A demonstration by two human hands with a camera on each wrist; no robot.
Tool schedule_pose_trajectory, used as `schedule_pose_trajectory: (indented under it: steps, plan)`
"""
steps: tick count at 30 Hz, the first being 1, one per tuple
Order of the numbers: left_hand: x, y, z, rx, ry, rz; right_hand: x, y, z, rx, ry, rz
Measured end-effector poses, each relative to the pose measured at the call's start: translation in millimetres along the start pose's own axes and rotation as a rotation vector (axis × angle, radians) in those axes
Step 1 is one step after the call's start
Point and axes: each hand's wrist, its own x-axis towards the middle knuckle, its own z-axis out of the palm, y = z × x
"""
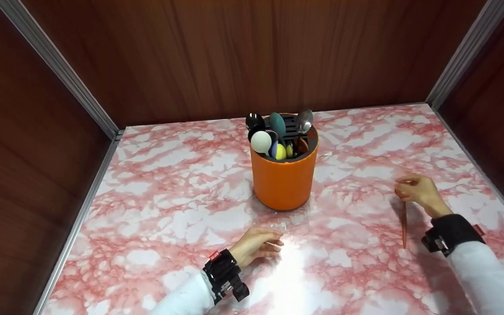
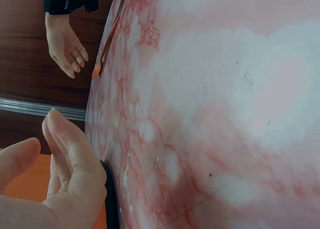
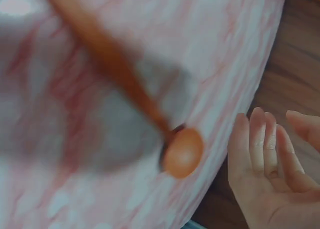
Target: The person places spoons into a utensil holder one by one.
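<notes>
A slim brown wooden spoon [image 1: 404, 227] lies on the marbled table at the right. Its rounded bowl [image 3: 183, 153] shows in the right wrist view, face up on the surface. My right hand [image 1: 420, 192] hovers over the bowl end, fingers loosely bent and holding nothing; the left wrist view shows a gap between that hand [image 2: 65, 46] and the spoon [image 2: 104, 54]. In front of an orange utensil holder [image 1: 283, 183], my left hand [image 1: 257, 246] is relaxed, thumb apart from the fingers, with nothing in it.
Several utensils stand in the holder, among them a white spoon [image 1: 261, 142], a teal one [image 1: 277, 125] and a clear one [image 1: 304, 120]. Dark wood-grain panels [image 1: 217, 57] with metal strips enclose the table at the back and both sides.
</notes>
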Motion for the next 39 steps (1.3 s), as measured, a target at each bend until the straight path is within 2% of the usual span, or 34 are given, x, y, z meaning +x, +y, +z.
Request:
schedule_pose_trajectory:
  steps: [5, 9, 13, 23, 31, 39]
  plan:
    - [0.3, -3.2, -0.2, -0.004, 0.012, -0.005, -4.8, 9.7, -8.0, -0.054, 0.05, 0.013]
    - [0.6, -4.8, -1.0, -0.007, 0.002, -0.008, -8.0, 16.0, -12.1, -0.024, 0.047, 0.079]
    - [0.4, -6.3, -1.3, -0.014, 0.0, -0.01, -9.7, 21.5, -15.0, -0.022, 0.023, 0.145]
    - [-0.2, -7.7, -0.8, -0.03, 0.009, -0.014, -13.6, 28.7, -16.6, -0.028, -0.036, 0.187]
    - [0.0, -9.3, -0.5, -0.031, 0.021, -0.031, -14.8, 31.5, -15.5, -0.047, -0.095, 0.267]
    - [0.8, -10.1, 0.3, -0.032, 0.033, -0.032, -16.1, 31.6, -8.6, -0.066, -0.077, 0.248]
